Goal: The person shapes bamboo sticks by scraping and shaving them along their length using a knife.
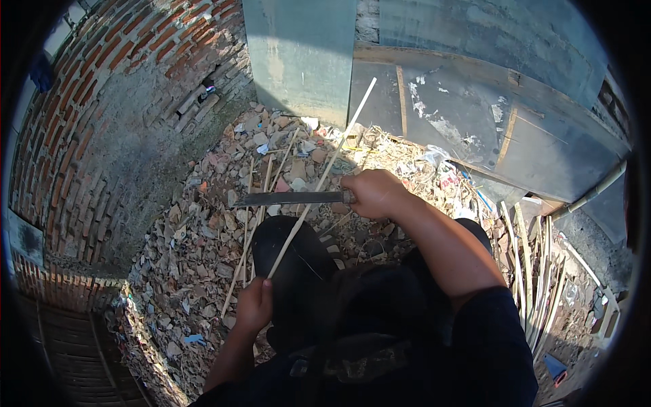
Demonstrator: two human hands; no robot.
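My left hand is closed around the lower end of a long, pale bamboo strip, which slants up and away to the right past my bent knee. In my right hand I grip the handle of a machete, its dark, straight blade pointing left. The blade crosses the strip around the middle; whether it touches is hard to tell. Beneath lie my dark-clad knees. More thin strips rest on the rubble to the left of my leg.
Broken brick and stone rubble covers the ground. A worn brick wall rises at left, with grey-green panels ahead. At right lies a bundle of bamboo strips, with a blue handsaw near it.
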